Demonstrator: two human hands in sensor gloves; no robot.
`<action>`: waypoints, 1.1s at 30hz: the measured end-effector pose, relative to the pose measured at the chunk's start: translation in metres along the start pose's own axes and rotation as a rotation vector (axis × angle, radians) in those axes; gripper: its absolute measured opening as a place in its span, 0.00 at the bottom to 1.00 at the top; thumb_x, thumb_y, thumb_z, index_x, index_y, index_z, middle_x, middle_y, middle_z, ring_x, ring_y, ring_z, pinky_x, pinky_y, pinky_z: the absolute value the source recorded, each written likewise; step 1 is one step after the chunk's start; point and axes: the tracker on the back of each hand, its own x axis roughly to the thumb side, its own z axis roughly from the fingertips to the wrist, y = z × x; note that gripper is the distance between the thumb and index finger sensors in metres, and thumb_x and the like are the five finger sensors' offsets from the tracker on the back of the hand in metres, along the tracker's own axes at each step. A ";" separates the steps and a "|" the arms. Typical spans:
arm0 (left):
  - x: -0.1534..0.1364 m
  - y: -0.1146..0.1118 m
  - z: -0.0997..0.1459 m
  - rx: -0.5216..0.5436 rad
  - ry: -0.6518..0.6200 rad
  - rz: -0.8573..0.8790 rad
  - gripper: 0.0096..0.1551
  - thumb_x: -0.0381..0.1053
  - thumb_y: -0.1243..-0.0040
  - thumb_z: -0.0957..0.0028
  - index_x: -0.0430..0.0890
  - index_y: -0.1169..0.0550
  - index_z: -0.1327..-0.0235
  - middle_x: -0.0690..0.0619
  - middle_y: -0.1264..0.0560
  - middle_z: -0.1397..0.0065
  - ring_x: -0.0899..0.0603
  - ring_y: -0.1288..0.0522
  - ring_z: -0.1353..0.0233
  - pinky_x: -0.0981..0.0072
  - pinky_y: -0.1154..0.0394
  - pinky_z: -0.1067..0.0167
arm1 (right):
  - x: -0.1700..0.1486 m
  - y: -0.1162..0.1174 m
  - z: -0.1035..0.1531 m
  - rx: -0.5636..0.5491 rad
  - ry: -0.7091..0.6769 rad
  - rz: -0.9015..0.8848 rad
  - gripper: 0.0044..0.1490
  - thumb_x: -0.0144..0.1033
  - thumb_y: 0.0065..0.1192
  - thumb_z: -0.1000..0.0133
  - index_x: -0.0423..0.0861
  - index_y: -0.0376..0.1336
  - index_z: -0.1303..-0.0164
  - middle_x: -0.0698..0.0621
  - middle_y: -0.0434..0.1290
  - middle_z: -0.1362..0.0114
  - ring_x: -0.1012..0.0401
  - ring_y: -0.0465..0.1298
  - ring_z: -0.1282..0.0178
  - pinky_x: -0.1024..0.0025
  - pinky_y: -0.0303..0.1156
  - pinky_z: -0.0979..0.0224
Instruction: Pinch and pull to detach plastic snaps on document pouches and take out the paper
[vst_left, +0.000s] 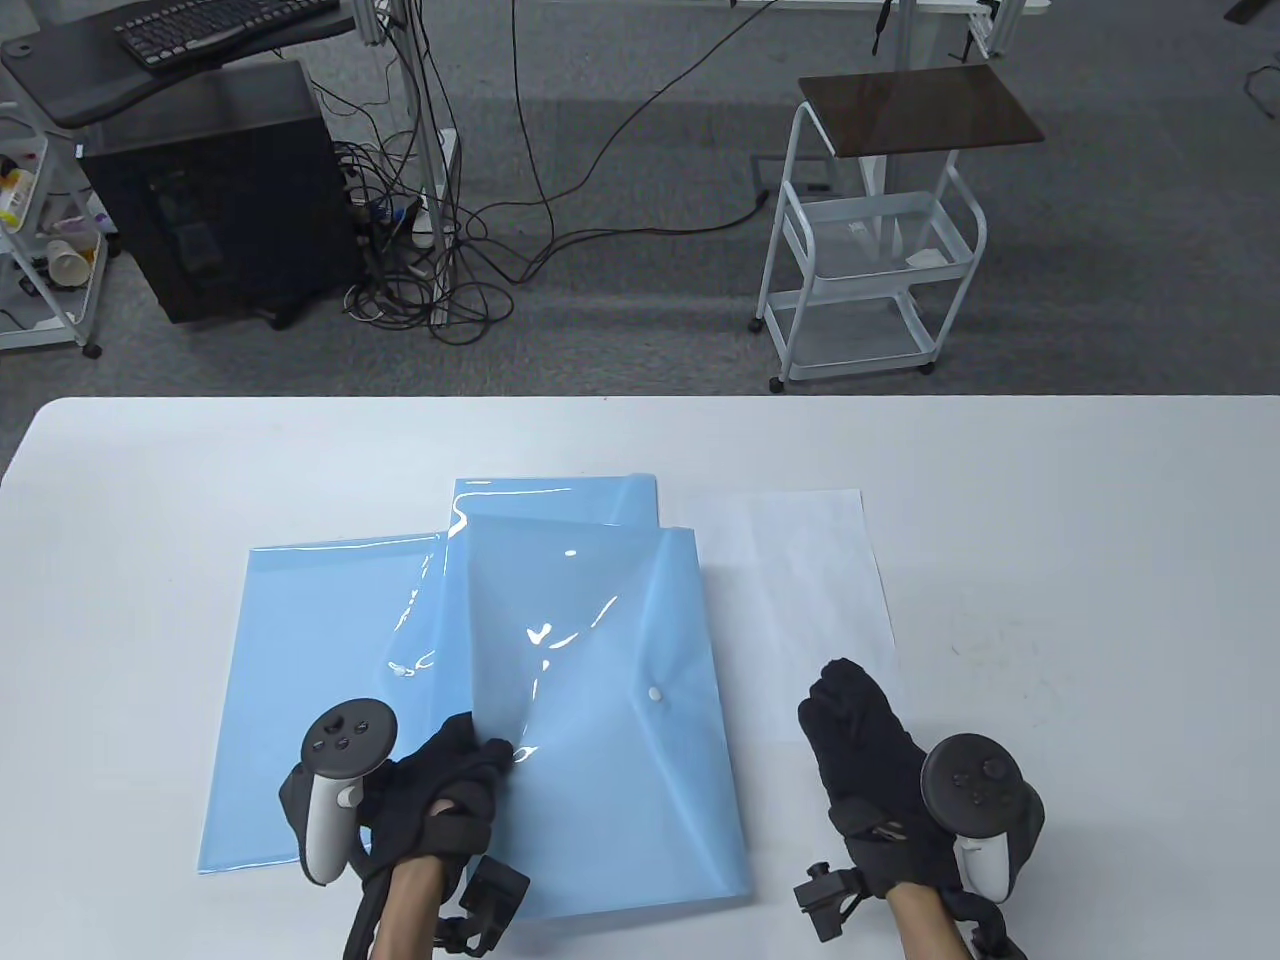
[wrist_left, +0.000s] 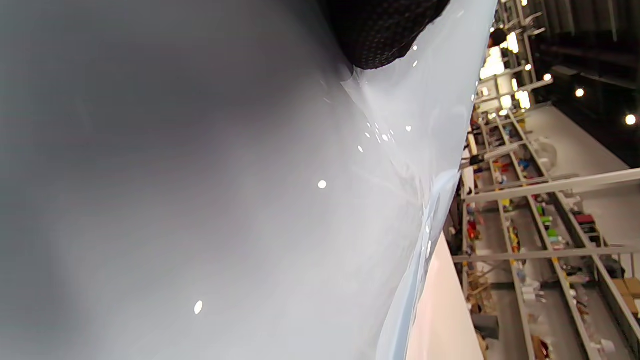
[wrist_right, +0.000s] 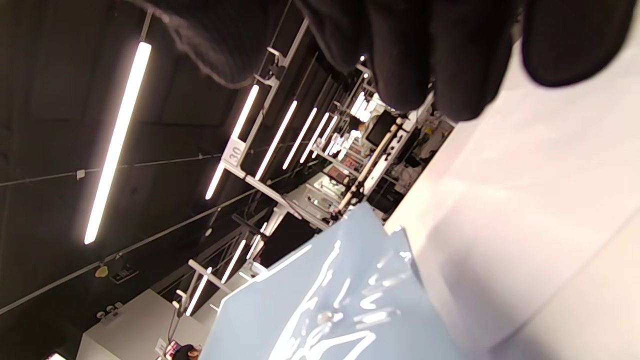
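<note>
Lying on the white table (vst_left: 1050, 520) are three light-blue document pouches, overlapping. The front pouch (vst_left: 620, 720) sits uppermost, its triangular flap down and its white snap (vst_left: 655, 693) at the flap tip. Its left part is lifted and bowed, with glare across the plastic. The left pouch (vst_left: 310, 690) lies flat beneath it; a second snap (vst_left: 400, 671) shows near its right edge. The rear pouch (vst_left: 560, 497) shows only as a strip at the far side. Contents of the pouches cannot be told through the plastic.

One white paper sheet (vst_left: 800, 600) lies flat on the table, just right of the pouches, its left edge tucked under the front pouch.

Left hand (vst_left: 430, 790): fingers curled, gripping the front pouch's left edge. The left wrist view shows a gloved fingertip (wrist_left: 385, 35) against the plastic.

Right hand (vst_left: 870, 760): fingers straight and pressed together, lying flat near the sheet's near right corner; contact with the sheet cannot be told.
</note>
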 end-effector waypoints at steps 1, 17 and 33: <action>-0.003 -0.001 -0.002 -0.008 0.012 0.005 0.24 0.45 0.44 0.38 0.44 0.30 0.30 0.50 0.19 0.38 0.47 0.12 0.53 0.63 0.15 0.57 | 0.000 0.000 0.000 -0.001 -0.001 0.010 0.44 0.54 0.56 0.38 0.37 0.54 0.19 0.31 0.68 0.22 0.33 0.73 0.31 0.29 0.71 0.39; -0.031 -0.007 -0.021 -0.069 0.122 0.028 0.24 0.45 0.44 0.37 0.42 0.31 0.29 0.49 0.19 0.37 0.45 0.13 0.51 0.60 0.16 0.54 | -0.001 0.015 0.003 0.033 0.006 0.118 0.44 0.54 0.58 0.38 0.37 0.56 0.21 0.31 0.70 0.24 0.33 0.74 0.33 0.29 0.71 0.40; -0.033 -0.009 -0.024 0.004 0.155 -0.126 0.26 0.47 0.40 0.38 0.41 0.30 0.29 0.47 0.18 0.35 0.44 0.11 0.46 0.60 0.14 0.54 | 0.036 0.057 0.002 0.205 -0.090 0.454 0.56 0.62 0.61 0.42 0.34 0.52 0.17 0.24 0.61 0.17 0.23 0.64 0.27 0.22 0.64 0.38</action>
